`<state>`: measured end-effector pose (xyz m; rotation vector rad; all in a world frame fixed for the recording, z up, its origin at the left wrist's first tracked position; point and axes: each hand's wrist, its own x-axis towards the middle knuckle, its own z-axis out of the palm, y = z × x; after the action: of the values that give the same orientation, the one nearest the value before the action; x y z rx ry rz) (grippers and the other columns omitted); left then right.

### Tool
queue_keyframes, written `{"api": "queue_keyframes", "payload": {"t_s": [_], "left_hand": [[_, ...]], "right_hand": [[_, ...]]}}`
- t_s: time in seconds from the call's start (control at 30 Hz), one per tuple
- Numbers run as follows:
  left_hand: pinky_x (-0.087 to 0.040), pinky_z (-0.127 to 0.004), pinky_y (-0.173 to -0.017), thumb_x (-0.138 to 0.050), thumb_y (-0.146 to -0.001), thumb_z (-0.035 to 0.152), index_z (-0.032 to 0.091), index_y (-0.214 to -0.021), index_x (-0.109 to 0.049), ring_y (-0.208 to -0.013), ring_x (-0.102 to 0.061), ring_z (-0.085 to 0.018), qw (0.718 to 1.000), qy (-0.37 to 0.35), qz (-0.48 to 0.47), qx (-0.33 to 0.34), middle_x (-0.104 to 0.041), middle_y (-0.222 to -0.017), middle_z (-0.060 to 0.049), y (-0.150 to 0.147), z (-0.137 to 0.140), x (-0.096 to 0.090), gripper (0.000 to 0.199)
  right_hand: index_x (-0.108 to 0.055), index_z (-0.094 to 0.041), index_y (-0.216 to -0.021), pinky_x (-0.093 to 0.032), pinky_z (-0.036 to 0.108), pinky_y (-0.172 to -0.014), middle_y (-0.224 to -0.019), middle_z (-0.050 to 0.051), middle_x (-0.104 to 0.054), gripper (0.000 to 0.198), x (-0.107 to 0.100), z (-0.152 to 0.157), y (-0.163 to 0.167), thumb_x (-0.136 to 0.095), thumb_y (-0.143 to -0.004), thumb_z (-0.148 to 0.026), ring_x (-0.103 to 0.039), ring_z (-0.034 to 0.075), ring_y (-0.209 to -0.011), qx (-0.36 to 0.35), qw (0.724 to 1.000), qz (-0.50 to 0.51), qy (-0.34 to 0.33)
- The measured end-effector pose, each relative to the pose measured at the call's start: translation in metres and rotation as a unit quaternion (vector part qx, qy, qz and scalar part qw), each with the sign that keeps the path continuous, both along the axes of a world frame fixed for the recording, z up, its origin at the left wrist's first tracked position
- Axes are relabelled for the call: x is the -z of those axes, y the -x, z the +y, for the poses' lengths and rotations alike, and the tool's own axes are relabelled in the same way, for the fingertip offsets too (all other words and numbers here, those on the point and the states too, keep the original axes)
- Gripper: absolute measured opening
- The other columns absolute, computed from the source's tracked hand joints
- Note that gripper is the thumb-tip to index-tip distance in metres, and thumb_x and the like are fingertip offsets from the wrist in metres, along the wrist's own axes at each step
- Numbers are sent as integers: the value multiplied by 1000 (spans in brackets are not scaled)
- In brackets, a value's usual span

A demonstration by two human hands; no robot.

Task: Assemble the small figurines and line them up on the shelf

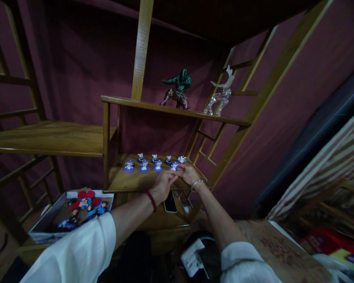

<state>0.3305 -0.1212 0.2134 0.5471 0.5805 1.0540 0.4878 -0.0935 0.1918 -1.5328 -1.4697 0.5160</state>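
Two short rows of small figurines stand on the lower wooden shelf (141, 182). The front row has purple-and-white figurines (143, 166) on round purple bases; behind them are darker figurines (154, 158) and a lighter figurine (181, 159) at the right end. My right hand (188, 174), with a bracelet at the wrist, reaches in from the right, its fingers closed at the rightmost purple-and-white figurine (174, 166). Just in front of that figurine's base, my left hand (164, 183) has its fingers pressed together, close to the right fingertips. Whatever lies between the left fingertips is hidden.
Above are a green-and-bronze crouching statue (179, 89) and a clear deer ornament (221, 94) on the upper shelf (171, 111). Lower down lie a phone (170, 203) and an open box (37, 232) of figurines. A wooden post (141, 51) rises from the upper shelf.
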Motion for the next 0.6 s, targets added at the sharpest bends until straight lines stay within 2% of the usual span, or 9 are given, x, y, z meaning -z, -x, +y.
{"api": "queue_keyframes", "payload": {"t_s": [0.17, 0.33, 0.6], "left_hand": [[-46, -29, -87, -40, -61, -13, 11, -57, -55, -80, -55, -10, 1000, 1, 4, 0, -57, -73, -4, -3, 0, -1, 29], [-43, -31, -90, -42, -61, -12, 11, -54, -55, -83, -56, -11, 999, -27, 23, -4, -58, -71, -4, -4, -2, -1, 28], [-44, -28, -88, -40, -61, -11, 12, -53, -57, -80, -57, -11, 999, -36, 38, 2, -60, -70, -4, -5, -2, 1, 29]], "right_hand": [[-61, -16, -80, -48, 30, -76, -77, 1, -64, 27, 0, 2, -3, -71, -56, -22, -60, 15, -73, 15, 1000, 3, 18], [-60, -17, -73, -48, 26, -68, -65, -3, -59, 23, -2, 1, -2, -69, -54, -25, -57, 12, -64, 9, 1000, -20, 17], [-57, -18, -69, -46, 25, -68, -65, -3, -57, 25, -8, -3, 1, -70, -52, -32, -56, 12, -64, -14, 999, -16, 24]]}}
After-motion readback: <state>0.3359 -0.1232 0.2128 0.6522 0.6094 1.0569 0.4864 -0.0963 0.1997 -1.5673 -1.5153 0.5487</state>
